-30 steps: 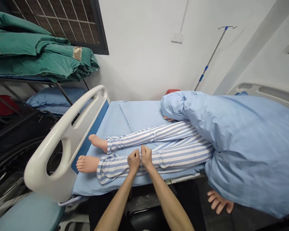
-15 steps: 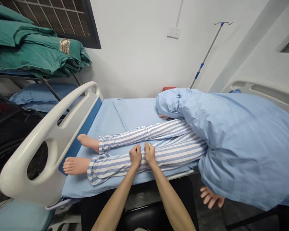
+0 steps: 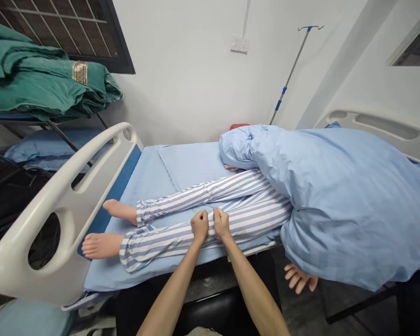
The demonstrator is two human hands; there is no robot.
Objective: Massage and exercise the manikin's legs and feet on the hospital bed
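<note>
A manikin lies on a hospital bed (image 3: pixel 182 168) in blue-and-white striped pyjama trousers (image 3: pixel 252 214), its bare feet (image 3: pixel 101 245) toward the white footboard (image 3: pixel 66 200). A light blue quilt (image 3: pixel 336 196) covers its upper body, and one manikin hand (image 3: pixel 299 279) hangs out below the quilt. My left hand (image 3: pixel 199 226) and my right hand (image 3: pixel 221 224) are closed fists side by side, pressed on the near trouser leg about the knee. Whether they pinch the cloth I cannot tell.
Green folded blankets (image 3: pixel 45 86) and a blue pillow (image 3: pixel 52 144) lie on a metal rack at the left. An IV pole (image 3: pixel 290 74) leans by the far wall. The white headboard (image 3: pixel 381 130) stands at the right. A blue chair seat (image 3: pixel 24 322) is at the bottom left.
My two fists have slid a little up the near leg toward the manikin's thigh. The view has swung to the right, so the bed and rack sit further left.
</note>
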